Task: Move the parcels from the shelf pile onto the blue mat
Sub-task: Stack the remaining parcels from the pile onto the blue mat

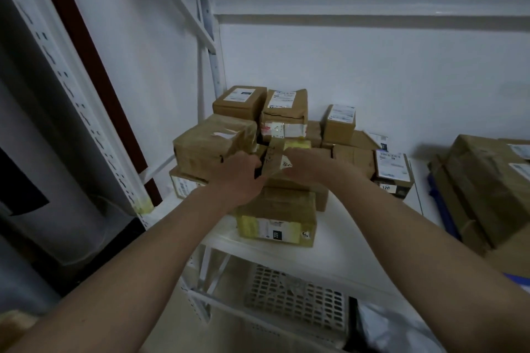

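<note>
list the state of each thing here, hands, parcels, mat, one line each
left hand: gripping the left side of the small taped parcel
right hand: gripping its right side
small taped parcel: held between both hands, in the pile
shelf pile: stacked, sealed boxes on the white shelf
parcels at right: lying on the blue mat

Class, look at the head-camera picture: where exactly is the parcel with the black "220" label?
The parcel with the "220" label sits at the front edge of the white shelf, at the near foot of the parcel pile, just below the left hand.
</note>
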